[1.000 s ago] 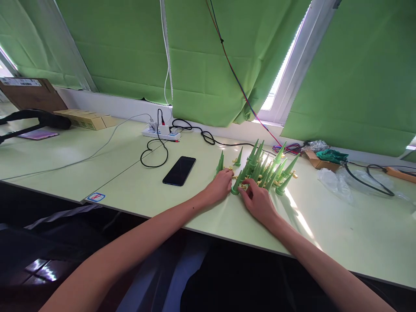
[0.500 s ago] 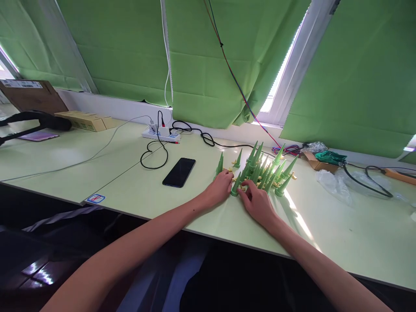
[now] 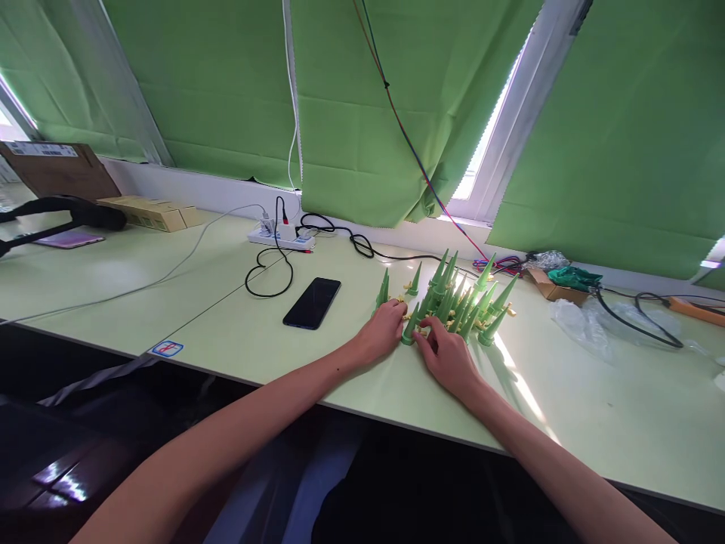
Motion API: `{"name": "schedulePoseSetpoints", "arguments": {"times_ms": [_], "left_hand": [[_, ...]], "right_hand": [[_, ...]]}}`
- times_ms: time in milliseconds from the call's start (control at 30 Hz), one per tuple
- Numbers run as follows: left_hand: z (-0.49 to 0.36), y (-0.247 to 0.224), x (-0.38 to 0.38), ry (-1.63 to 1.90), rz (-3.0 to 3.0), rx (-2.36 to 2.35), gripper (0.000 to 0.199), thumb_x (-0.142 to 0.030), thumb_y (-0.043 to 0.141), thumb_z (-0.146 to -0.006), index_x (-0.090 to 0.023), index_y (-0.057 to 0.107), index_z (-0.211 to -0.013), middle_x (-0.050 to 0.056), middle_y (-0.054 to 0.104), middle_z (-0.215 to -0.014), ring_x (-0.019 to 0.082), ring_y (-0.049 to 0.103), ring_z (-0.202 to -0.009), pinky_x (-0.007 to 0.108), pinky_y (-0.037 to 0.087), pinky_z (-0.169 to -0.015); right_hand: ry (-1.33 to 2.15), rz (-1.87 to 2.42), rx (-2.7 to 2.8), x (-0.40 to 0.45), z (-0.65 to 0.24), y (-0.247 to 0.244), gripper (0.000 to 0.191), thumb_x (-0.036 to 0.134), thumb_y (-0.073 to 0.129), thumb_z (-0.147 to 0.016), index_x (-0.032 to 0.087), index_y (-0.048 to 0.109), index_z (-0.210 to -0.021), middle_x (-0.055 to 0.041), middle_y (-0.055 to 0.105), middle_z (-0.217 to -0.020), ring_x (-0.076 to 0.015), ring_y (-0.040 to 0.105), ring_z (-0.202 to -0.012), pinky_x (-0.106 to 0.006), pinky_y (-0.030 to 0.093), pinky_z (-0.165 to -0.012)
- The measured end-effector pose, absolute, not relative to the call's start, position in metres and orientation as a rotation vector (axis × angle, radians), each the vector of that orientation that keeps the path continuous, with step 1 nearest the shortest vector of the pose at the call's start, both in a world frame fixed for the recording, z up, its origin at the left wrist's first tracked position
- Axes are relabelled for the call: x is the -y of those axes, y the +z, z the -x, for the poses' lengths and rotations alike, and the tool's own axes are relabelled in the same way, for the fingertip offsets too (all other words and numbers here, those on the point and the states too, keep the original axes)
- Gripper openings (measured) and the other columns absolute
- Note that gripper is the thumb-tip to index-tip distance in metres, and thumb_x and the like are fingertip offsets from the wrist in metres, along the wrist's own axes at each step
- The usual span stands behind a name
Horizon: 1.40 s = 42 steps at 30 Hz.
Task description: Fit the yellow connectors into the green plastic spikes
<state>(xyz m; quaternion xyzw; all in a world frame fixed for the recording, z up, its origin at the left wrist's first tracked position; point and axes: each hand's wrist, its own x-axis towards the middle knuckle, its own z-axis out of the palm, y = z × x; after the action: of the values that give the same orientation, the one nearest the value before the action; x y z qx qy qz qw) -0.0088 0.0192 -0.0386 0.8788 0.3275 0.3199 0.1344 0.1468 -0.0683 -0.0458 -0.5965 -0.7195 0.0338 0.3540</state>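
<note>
Both hands are barely moving among the green cones (image 3: 442, 302); the camera view is tilting slightly upward. Left hand (image 3: 384, 331): fingers are curling in by the small yellow pieces (image 3: 399, 299), just left of the front cone (image 3: 408, 332); its grip is partly hidden, cannot tell if pinching. Right hand (image 3: 450, 357): thumb and index finger are bending toward each other at a yellow piece (image 3: 421, 330), tips close; cannot tell whether they are pressing on it. Cones are standing clustered on the surface (image 3: 566, 393), mostly beyond the right hand. Phone (image 3: 313, 304) is lying left of them, well apart.
</note>
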Motion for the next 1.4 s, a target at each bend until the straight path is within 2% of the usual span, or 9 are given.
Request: {"name": "schedulePoseSetpoints", "arguments": {"times_ms": [333,767,967,1133,1233,1400], "left_hand": [[0.011,-0.040,-0.019,0.919,-2.519,-0.957,0.017,-0.004,0.043,-0.081,-0.017,0.052,-0.083,0.004,0.054,-0.081,0.018,0.050,-0.078,0.029,0.040,-0.065],[0.007,-0.033,-0.017,1.048,-2.496,-0.938,0.021,-0.014,0.039,-0.094,-0.016,0.057,-0.085,0.005,0.054,-0.083,0.017,0.052,-0.075,0.029,0.043,-0.069],[0.007,-0.024,-0.012,1.327,-2.392,-0.889,0.019,-0.016,0.038,-0.097,-0.018,0.056,-0.100,0.005,0.060,-0.096,0.016,0.058,-0.086,0.029,0.046,-0.080],[0.007,-0.017,-0.004,1.529,-2.256,-0.843,0.017,-0.025,0.038,-0.099,-0.018,0.053,-0.104,0.004,0.064,-0.092,0.012,0.059,-0.074,0.025,0.046,-0.070],[0.007,-0.017,-0.001,1.531,-2.254,-0.756,0.018,-0.028,0.038,-0.099,-0.018,0.053,-0.105,0.002,0.063,-0.084,0.009,0.056,-0.061,0.023,0.045,-0.063],[0.008,-0.019,0.001,1.425,-2.334,-0.621,0.017,-0.029,0.040,-0.098,-0.019,0.052,-0.104,-0.002,0.058,-0.073,0.007,0.047,-0.051,0.020,0.041,-0.055]], "right_hand": [[0.064,1.549,1.864,0.069,-0.146,-0.045,0.022,0.036,0.043,-0.095,0.020,0.055,-0.105,0.0032,0.061,-0.060,-0.0165,0.057,-0.054,-0.025,0.037,-0.056],[0.092,1.562,1.870,0.070,-0.145,-0.043,0.023,0.037,0.043,-0.096,0.020,0.055,-0.107,0.0027,0.061,-0.061,-0.0177,0.058,-0.054,-0.026,0.037,-0.057],[0.091,1.549,1.868,0.070,-0.145,-0.043,0.023,0.036,0.042,-0.096,0.020,0.054,-0.108,0.0031,0.060,-0.060,-0.0173,0.057,-0.055,-0.026,0.037,-0.058],[0.127,1.513,1.815,0.071,-0.146,-0.044,0.026,0.037,0.043,-0.097,0.019,0.052,-0.114,0.0047,0.057,-0.058,-0.0159,0.056,-0.053,-0.026,0.038,-0.057],[0.138,1.451,1.737,0.072,-0.145,-0.043,0.029,0.037,0.044,-0.097,0.018,0.049,-0.118,0.0064,0.053,-0.056,-0.0140,0.053,-0.051,-0.025,0.037,-0.055],[0.101,1.326,1.701,0.075,-0.142,-0.043,0.023,0.034,0.046,-0.097,0.019,0.051,-0.113,0.0066,0.052,-0.059,-0.0109,0.048,-0.049,-0.024,0.036,-0.054]]}}
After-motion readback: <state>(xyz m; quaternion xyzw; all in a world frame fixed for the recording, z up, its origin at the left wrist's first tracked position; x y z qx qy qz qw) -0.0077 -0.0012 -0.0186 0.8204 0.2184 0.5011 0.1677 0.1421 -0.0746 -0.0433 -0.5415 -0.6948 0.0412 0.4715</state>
